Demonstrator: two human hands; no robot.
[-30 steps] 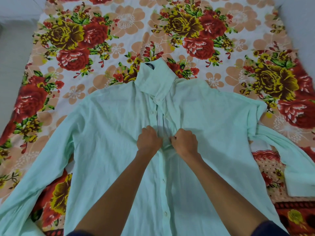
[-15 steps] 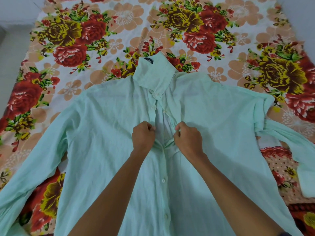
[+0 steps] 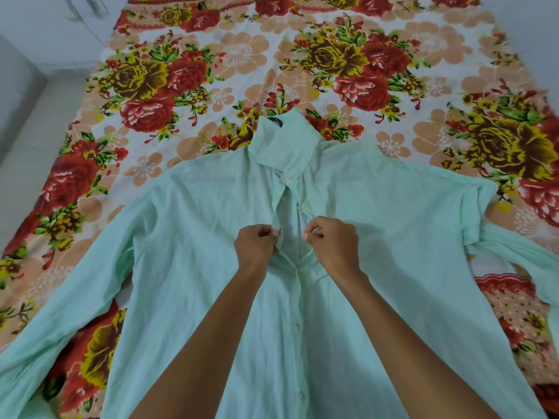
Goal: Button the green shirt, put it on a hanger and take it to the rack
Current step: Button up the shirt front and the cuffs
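Note:
A pale green shirt [image 3: 187, 243] lies face up on a flowered bedsheet [image 3: 242, 55], collar away from me and sleeves spread out to both sides. Its front is closed from the hem up to mid chest, and the collar button [image 3: 286, 178] is fastened. Between them the placket gapes open. My left hand [image 3: 255, 246] pinches the left edge of that gap. My right hand [image 3: 334, 241] pinches the right edge just across from it. No hanger or rack is in view.
The bed fills most of the view. A pale floor strip [image 3: 27, 140] runs along its left side, with white cabinet doors [image 3: 60, 16] at the top left. A light wall borders the right edge.
Both hands have moved a little up the placket toward the collar and spread apart, from the fastened button below to the open gap.

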